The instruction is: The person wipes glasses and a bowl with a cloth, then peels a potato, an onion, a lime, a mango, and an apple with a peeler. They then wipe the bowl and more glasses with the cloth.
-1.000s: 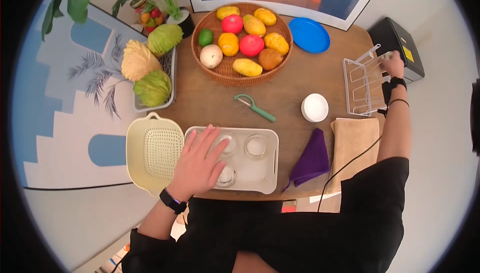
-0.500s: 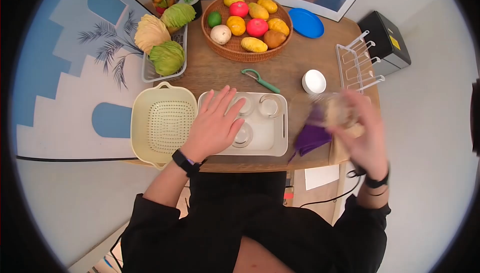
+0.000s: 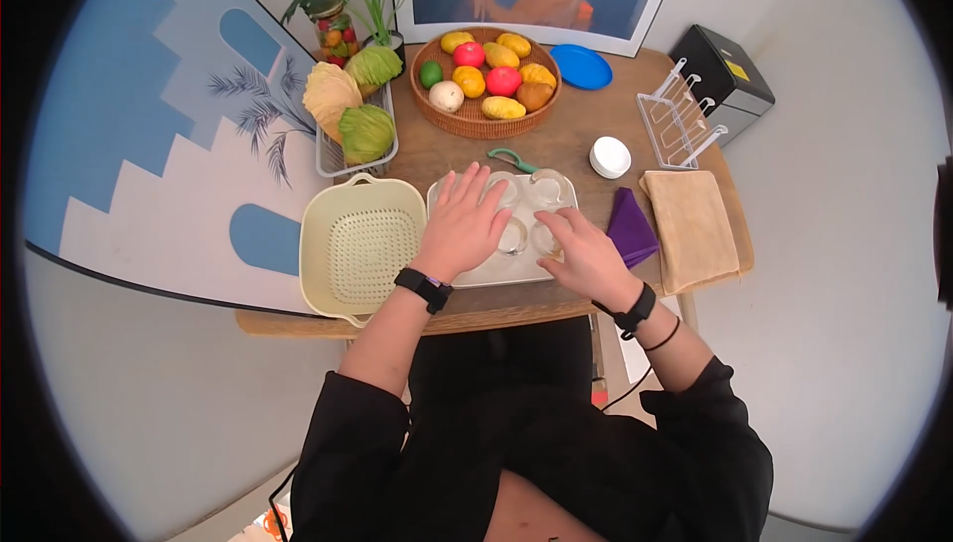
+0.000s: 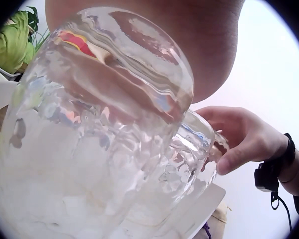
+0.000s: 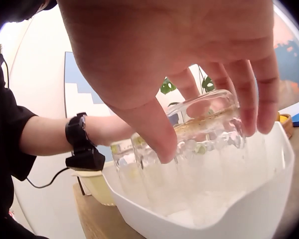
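Near the table's front edge, a white tray [image 3: 493,273] holds several clear drinking glasses, among them one glass [image 3: 549,189] at the back right. My right hand [image 3: 598,262] is at the tray's front right, thumb and fingers around another glass [image 5: 209,130], whose thick base faces up in the right wrist view. Over the tray's left part my left hand [image 3: 460,231] spreads its straight fingers, palm down. A large clear glass [image 4: 99,119] stands right below that palm in the left wrist view. The hand partly hides the glasses on that side from above.
Left of the tray sits a yellow colander [image 3: 372,256]. Behind it are a green peeler [image 3: 509,158], a wicker basket [image 3: 476,127] of produce and stacked white bowls [image 3: 610,157]. A purple cloth [image 3: 629,231], a beige towel [image 3: 692,229] and a white rack [image 3: 663,135] stand to the right.
My right hand went from the rack at the right, carried a glass leftward over the cloths, and is now at the tray with it. The left hand has stayed over the tray.
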Action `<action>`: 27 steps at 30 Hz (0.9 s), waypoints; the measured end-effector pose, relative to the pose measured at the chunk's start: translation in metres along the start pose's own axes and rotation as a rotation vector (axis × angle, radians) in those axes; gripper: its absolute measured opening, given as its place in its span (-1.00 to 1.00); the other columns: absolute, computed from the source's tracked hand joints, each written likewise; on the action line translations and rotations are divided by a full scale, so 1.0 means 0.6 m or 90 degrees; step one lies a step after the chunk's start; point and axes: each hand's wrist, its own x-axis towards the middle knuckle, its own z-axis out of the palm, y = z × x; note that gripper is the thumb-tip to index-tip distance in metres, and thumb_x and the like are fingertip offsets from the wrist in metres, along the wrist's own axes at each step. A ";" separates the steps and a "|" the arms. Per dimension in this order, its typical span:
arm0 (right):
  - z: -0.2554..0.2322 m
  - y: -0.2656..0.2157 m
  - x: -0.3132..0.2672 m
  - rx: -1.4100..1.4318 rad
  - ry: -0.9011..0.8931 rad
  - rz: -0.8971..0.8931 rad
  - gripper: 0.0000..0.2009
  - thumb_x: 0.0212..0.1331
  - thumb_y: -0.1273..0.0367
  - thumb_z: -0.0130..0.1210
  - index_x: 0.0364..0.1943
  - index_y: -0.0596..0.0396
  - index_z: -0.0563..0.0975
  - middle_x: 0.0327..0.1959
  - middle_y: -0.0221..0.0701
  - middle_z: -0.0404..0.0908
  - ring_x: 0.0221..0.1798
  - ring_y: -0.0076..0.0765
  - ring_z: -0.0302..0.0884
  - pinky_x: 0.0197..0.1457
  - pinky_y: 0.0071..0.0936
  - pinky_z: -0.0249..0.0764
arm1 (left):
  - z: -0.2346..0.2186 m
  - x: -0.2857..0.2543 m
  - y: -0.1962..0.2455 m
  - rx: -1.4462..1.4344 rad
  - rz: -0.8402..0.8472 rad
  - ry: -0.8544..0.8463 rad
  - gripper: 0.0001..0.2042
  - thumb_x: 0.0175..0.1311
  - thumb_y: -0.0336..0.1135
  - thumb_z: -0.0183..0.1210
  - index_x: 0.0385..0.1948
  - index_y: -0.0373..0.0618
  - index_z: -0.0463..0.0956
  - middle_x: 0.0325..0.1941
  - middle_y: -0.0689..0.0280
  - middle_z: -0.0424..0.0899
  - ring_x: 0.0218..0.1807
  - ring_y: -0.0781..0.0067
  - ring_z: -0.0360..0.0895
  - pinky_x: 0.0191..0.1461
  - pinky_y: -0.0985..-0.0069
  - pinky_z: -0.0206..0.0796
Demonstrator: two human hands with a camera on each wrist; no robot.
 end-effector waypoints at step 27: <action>0.076 0.040 0.098 -0.139 0.186 0.004 -0.44 0.46 -0.04 -0.15 0.34 -0.02 0.46 0.44 0.01 0.32 0.53 0.23 0.13 0.55 0.20 -0.01 | 0.021 0.026 0.043 0.111 -0.066 -0.070 -0.38 0.45 0.06 -0.12 0.46 -0.06 0.24 0.52 -0.13 0.22 0.59 -0.08 0.06 0.60 -0.11 -0.21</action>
